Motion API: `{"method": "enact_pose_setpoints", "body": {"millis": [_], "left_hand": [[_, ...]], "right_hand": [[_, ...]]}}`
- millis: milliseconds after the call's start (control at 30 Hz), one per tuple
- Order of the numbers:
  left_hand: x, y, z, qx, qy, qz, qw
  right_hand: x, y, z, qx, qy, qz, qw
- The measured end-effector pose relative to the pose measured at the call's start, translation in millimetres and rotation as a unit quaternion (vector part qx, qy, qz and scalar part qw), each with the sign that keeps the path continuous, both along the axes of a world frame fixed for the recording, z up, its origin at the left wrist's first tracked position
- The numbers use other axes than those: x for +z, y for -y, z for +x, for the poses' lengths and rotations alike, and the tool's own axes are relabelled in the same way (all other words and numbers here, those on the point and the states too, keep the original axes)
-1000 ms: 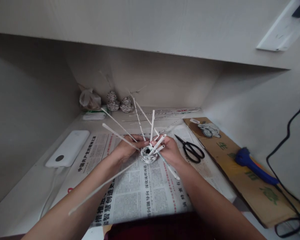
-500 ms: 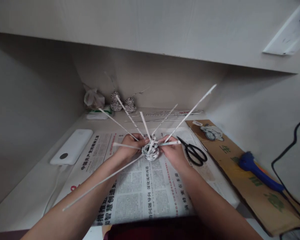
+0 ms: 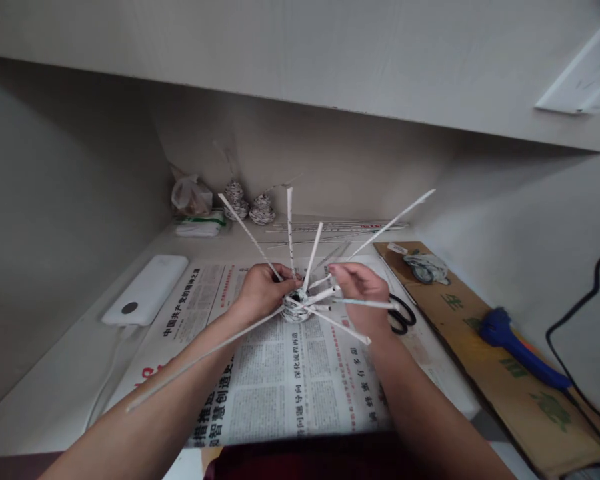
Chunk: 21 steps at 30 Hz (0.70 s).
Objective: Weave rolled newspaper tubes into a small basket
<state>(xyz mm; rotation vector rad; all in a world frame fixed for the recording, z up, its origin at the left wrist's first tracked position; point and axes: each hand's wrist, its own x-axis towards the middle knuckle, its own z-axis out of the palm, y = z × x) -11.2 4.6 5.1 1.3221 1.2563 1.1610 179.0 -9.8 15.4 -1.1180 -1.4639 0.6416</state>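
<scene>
A small round woven paper basket [image 3: 296, 310] is held above the newspaper, with several thin rolled-paper sticks [image 3: 290, 227] fanning out from it. My left hand [image 3: 263, 288] is closed on its left side, thumb pressed near the rim. On the right, my right hand [image 3: 364, 285] is raised a little off the weave, with thumb and fingertips pinched on a rolled-paper stick at the rim. One long stick [image 3: 205, 357] crosses over my left forearm. Black scissors [image 3: 403, 317] lie on the newspaper, partly hidden behind my right hand.
Newspaper [image 3: 265, 393] covers the tabletop. A white power bank [image 3: 145, 290] with a cable lies left. Two gourd-shaped woven pieces [image 3: 263, 210], a plastic bag [image 3: 193, 197] and loose paper sticks [image 3: 330, 230] are at the back. Right, cardboard [image 3: 460, 313] carries a blue glue gun [image 3: 523, 353].
The basket has turned, so its sticks point in different directions, one now toward the lower right. My right hand has lifted away from the basket's side and moved right, partly covering the scissors.
</scene>
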Motion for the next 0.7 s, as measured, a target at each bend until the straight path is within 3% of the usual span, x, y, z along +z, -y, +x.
{"method": "enact_pose_setpoints", "body": {"millis": [67, 167, 233, 433, 700], "left_hand": [[0.9, 1, 1, -0.009, 0.001, 0.006, 1.0], [5.3, 5, 2, -0.016, -0.023, 0.02, 0.999], [8.9, 8, 3, -0.021, -0.054, 0.035, 0.998], [11.3, 12, 4, -0.039, -0.122, 0.089, 0.988], [7.5, 10, 2, -0.041, -0.133, 0.095, 0.986]], "right_hand": [[2, 3, -2, 0.031, 0.155, 0.077, 0.984], [2, 6, -4, 0.062, 0.319, 0.1, 0.94], [1, 7, -5, 0.071, 0.332, 0.078, 0.937], [-4, 6, -7, 0.1, 0.244, -0.003, 0.965], [7, 10, -3, 0.099, 0.36, 0.035, 0.927]]}}
